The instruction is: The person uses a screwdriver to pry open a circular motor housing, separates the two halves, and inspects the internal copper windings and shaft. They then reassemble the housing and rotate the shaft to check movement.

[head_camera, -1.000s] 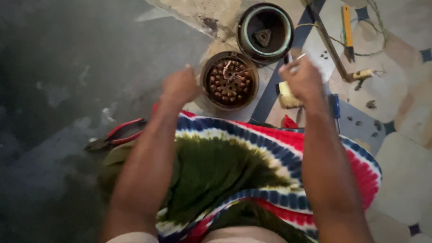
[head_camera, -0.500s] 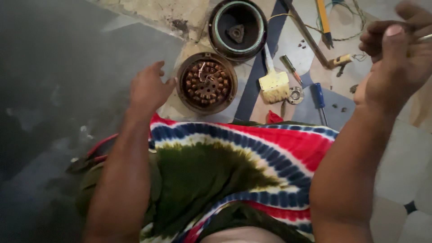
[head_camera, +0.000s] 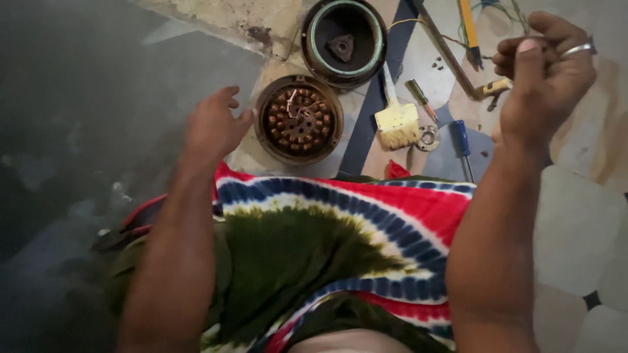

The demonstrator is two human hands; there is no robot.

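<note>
My left hand [head_camera: 212, 127] hovers open with fingers spread, just left of a round fan-motor stator [head_camera: 297, 121] with copper windings that lies on the floor. My right hand [head_camera: 543, 72] is raised at the upper right, wearing a ring, with its fingertips pinched together. Whether anything thin sits between them is not visible. A dark round motor housing [head_camera: 343, 39] with a green rim lies just beyond the stator. A tie-dye cloth [head_camera: 340, 242] covers my lap below both arms.
Right of the stator lie a pale paintbrush [head_camera: 398, 117], a small metal ring [head_camera: 428, 137], a blue-handled screwdriver [head_camera: 461, 140], a thin screwdriver [head_camera: 422, 98], a yellow-handled tool [head_camera: 470, 29] and a long rod [head_camera: 445, 49]. Red-handled pliers [head_camera: 131, 222] lie at my left.
My right hand has lifted away from the stator and swung up to the right. My left hand stays beside the stator, and its fingers have spread further.
</note>
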